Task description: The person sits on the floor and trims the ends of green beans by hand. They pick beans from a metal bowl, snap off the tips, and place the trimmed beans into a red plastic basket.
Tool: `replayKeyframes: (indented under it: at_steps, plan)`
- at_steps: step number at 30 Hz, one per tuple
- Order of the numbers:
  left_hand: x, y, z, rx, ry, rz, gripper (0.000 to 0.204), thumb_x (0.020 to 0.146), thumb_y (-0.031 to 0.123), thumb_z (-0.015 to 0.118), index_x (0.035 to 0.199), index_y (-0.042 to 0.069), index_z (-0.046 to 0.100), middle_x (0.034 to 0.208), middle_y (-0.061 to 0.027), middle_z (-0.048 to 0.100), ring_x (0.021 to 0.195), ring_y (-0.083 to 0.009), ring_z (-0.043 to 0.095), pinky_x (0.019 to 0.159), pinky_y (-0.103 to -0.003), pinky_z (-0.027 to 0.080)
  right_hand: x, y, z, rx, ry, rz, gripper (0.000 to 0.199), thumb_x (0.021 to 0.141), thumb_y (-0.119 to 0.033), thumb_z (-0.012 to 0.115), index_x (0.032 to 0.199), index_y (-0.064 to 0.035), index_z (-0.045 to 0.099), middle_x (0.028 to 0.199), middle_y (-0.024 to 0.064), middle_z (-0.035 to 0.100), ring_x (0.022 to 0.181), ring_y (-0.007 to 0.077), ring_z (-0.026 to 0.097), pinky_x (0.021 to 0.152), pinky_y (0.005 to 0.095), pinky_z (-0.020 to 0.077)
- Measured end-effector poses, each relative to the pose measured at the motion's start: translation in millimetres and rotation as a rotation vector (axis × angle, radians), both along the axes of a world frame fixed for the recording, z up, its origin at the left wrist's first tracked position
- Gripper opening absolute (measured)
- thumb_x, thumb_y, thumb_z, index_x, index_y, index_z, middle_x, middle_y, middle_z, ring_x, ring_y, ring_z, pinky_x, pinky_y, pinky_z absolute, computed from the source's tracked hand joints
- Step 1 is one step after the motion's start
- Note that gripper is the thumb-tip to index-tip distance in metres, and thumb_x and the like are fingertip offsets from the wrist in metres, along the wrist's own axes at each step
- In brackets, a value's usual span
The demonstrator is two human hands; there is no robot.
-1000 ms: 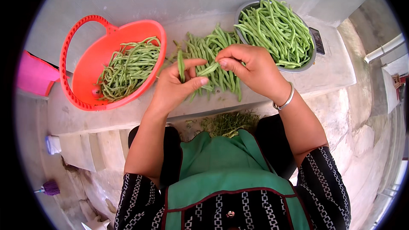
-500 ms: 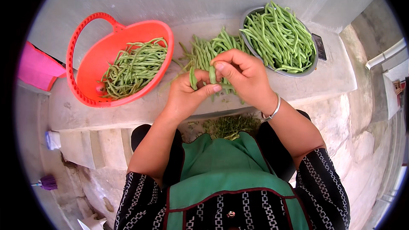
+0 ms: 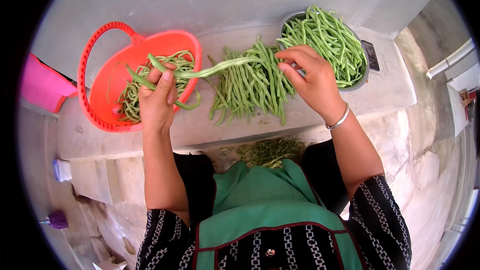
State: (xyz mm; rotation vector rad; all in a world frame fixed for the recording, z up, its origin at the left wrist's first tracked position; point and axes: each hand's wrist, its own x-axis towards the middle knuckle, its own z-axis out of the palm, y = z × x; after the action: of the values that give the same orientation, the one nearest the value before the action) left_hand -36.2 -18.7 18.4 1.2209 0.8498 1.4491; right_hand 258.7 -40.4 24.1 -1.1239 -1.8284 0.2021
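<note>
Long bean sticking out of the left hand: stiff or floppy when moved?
Probably fairly stiff: the long bean spans sideways from the left hand with only a gentle bend. Likely light, being so slender. That bend may limit rolling.

Seems to be a home, likely its porch or yard, to judge by the bare grey wall (image 3: 240,5), cement worktop (image 3: 110,142), rough floor (image 3: 420,175) and white pipe (image 3: 451,61). Fits, too, with a purple mop (image 3: 58,219), a red basket (image 3: 105,80), beans (image 3: 250,84) heaped on the worktop and an apron (image 3: 270,220).
</note>
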Motion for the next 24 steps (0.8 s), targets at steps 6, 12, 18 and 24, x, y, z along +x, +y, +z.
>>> replayKeyframes:
  at_steps: [6, 12, 18, 24]
  plan:
    - [0.6, 3.6, -2.9, -0.049, -0.112, -0.030, 0.014, 0.091, 0.015, 0.055, 0.098, 0.003, 0.059, 0.062, 0.0048, 0.040, 0.047, -0.0029, 0.030, 0.044, -0.019, 0.023, 5.4, 6.0, -7.3, -0.234, 0.052, 0.137, 0.017, 0.082, -0.012, 0.061, 0.096, -0.0028, 0.062, 0.084, 0.0084, 0.060, 0.071, 0.0234, 0.058, 0.064, 0.0309, 0.0465]
    - [2.0, 4.8, -4.8, -0.061, -0.122, 0.000, 0.014, 0.090, 0.016, 0.056, 0.096, 0.003, 0.060, 0.062, 0.0048, 0.041, 0.046, -0.0030, 0.030, 0.043, -0.019, 0.022, 5.3, 6.6, -9.9, -0.037, -0.186, 0.086, 0.008, 0.081, -0.013, 0.060, 0.081, -0.0049, 0.061, 0.076, 0.0090, 0.056, 0.068, 0.0259, 0.056, 0.060, 0.0346, 0.0460]
    - [11.4, -1.7, -6.6, 0.010, 0.106, -0.036, 0.012, 0.085, 0.012, 0.062, 0.093, 0.002, 0.062, 0.063, 0.0064, 0.047, 0.050, -0.0013, 0.032, 0.045, -0.019, 0.024, -7.2, 6.1, -50.8, 0.051, -0.683, 0.147, 0.006, 0.072, -0.011, 0.060, 0.074, -0.0054, 0.059, 0.073, 0.0078, 0.055, 0.071, 0.0251, 0.058, 0.061, 0.0358, 0.0478]
    - [21.4, -16.4, 0.6, 0.003, 0.332, -0.069, 0.009, 0.083, 0.010, 0.065, 0.087, 0.002, 0.063, 0.070, 0.0066, 0.052, 0.058, -0.0009, 0.040, 0.051, -0.018, 0.029, -24.8, -3.7, -72.5, 0.012, -0.755, 0.233, 0.012, 0.066, -0.012, 0.062, 0.075, -0.0050, 0.059, 0.073, 0.0069, 0.055, 0.071, 0.0240, 0.058, 0.059, 0.0350, 0.0483]
